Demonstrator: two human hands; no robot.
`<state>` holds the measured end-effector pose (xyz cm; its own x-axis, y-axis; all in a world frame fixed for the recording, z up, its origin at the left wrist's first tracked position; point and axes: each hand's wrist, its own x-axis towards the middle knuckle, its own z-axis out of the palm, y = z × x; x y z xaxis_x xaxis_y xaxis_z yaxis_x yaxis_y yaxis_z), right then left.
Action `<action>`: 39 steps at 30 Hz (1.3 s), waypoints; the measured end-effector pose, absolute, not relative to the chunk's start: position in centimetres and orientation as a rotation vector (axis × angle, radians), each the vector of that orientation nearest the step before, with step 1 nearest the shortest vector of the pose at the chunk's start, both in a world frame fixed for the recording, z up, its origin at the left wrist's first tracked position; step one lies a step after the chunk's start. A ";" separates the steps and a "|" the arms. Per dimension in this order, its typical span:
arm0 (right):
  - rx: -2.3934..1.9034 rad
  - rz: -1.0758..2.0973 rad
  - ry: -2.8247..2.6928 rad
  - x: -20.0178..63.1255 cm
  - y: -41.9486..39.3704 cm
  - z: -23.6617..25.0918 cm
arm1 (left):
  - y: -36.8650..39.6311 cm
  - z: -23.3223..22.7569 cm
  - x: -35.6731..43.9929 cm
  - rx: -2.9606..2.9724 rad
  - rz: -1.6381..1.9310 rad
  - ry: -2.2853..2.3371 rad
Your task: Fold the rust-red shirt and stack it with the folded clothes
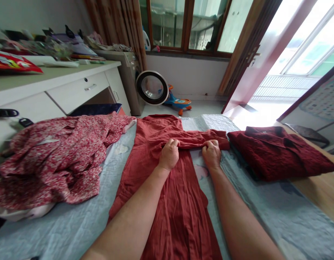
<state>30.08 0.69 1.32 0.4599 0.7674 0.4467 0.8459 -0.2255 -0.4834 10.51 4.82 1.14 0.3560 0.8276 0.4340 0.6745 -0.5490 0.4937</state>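
Observation:
A long rust-red garment (153, 159), like a shirt dress, lies spread lengthwise in front of me with its collar at the far end. One sleeve (194, 135) stretches out to the right. My left hand (170, 154) is closed on the sleeve's near edge, close to the garment's body. Near the cuff, my right hand (212, 153) pinches the same edge. Between my hands the sleeve looks fairly straight, with some creases. The other sleeve is not visible.
A crumpled red-and-white patterned garment (61, 159) lies left on the pale blue bed cover (115, 173). Folded dark red clothing (278, 151) is stacked at right. Beyond are a cluttered desk (77, 81), a washing machine with its round door (152, 87) open, and a blue-orange ride-on toy (180, 103).

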 end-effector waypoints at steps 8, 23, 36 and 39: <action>-1.802 -0.170 -1.688 28.5 0.7 1.4 | 5.0 1.3 10.5 2.485 0.932 1.358; -1.723 -0.127 -1.766 27.9 1.2 0.5 | 5.0 1.2 10.9 2.464 0.953 1.259; -1.619 -0.038 -1.829 27.8 1.1 0.8 | 4.1 2.1 11.0 2.606 0.823 1.244; -1.652 -0.001 -1.853 28.0 1.3 0.5 | 4.2 2.0 11.0 2.648 0.769 1.243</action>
